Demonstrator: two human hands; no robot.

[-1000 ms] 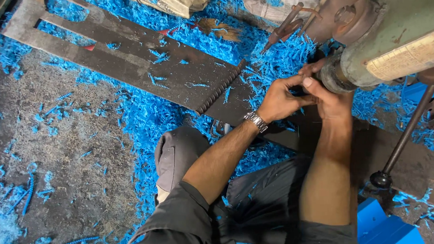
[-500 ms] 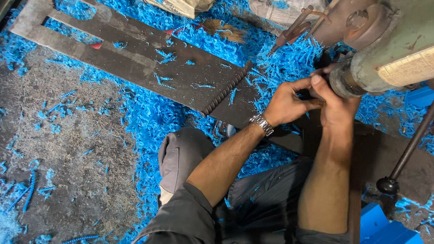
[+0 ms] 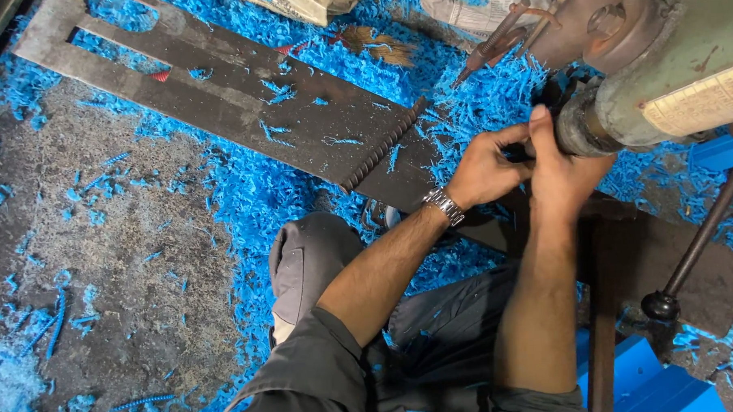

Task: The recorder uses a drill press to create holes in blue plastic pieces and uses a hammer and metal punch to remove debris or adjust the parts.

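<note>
Floor (image 3: pixel 124 239): grey concrete, strewn with blue shavings (image 3: pixel 252 186).
Plate (image 3: pixel 241 97): dark steel, lying flat across the floor.
Left hand (image 3: pixel 483 171): fingers pinched at the spindle (image 3: pixel 579 125).
Right hand (image 3: pixel 560 171): wrapped around it.

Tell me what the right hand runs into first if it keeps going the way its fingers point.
Probably the machine's dark round spindle end: the right hand points up at it, fingertips apparently touching already.

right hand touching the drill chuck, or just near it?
Touching. The head view shows the right hand with its fingers pressed flat against the dark chuck of the green machine, no gap visible.
</note>
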